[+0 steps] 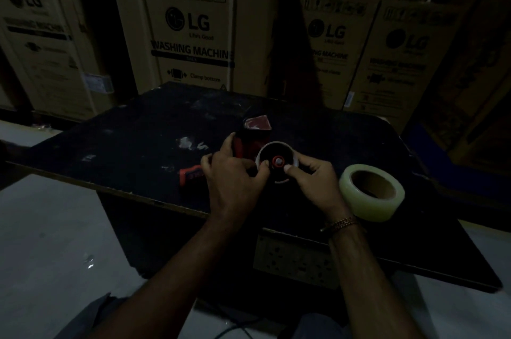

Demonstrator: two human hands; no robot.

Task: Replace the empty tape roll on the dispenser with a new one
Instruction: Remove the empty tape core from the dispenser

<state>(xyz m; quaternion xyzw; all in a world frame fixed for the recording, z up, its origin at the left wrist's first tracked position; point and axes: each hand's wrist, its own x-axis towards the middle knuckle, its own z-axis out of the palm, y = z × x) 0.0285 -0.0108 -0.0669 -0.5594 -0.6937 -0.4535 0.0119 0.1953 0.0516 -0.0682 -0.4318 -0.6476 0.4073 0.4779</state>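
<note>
- Head view: a dim scene, a dark table (132, 139) with pale scuffs seen from above, both bare forearms reaching onto it.
- A red and black tape dispenser (250, 142) is seen lying on the table near its middle; its handle end (190, 172) shows to the left of the left hand.
- The empty roll (276, 161) — a pale ring — is seated on the dispenser's hub, whose red centre (278, 161) is visible inside it.
- Left hand (232, 181): fingers closed on the left rim of the empty roll, thumb tip at the ring's edge, other fingers resting against the dispenser body.
- Right hand (315, 181): fingers closed on the right rim of the same ring, thumb pressed near the hub. A bracelet (341, 224) is worn on this wrist.
- The new tape roll (372, 192), clear tape on a brown core, is lying flat on the table just right of the right hand — not touched.
- Cardboard boxes (190, 31) printed "LG WASHING MACHINE" are stacked behind the table.
</note>
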